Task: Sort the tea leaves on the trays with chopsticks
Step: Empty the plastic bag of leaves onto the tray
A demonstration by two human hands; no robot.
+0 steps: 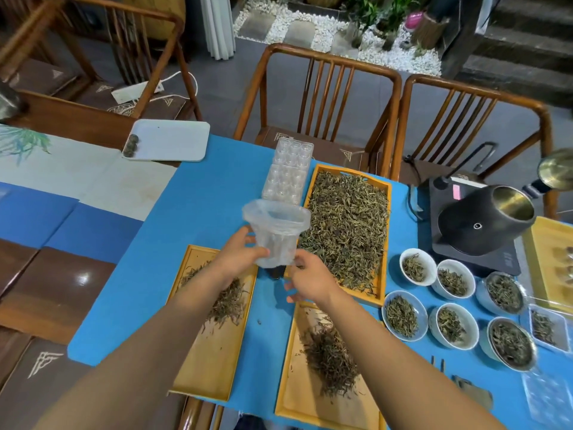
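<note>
At frame centre, left hand (238, 256) gripping a clear plastic bag (276, 232) held open above the blue table (198, 193); right hand (310, 280) just below its base, fingers loosely spread, holding nothing visible. Full leaf tray (348, 234) right of centre, two sparser trays (214, 321) (325, 361) lower down under the forearms. Chopsticks (437, 366) at lower right beside tea bowls (452, 327).

black kettle (483, 225), white bowls (417, 266), wooden chairs (319, 97), white tray (173, 139)
</note>
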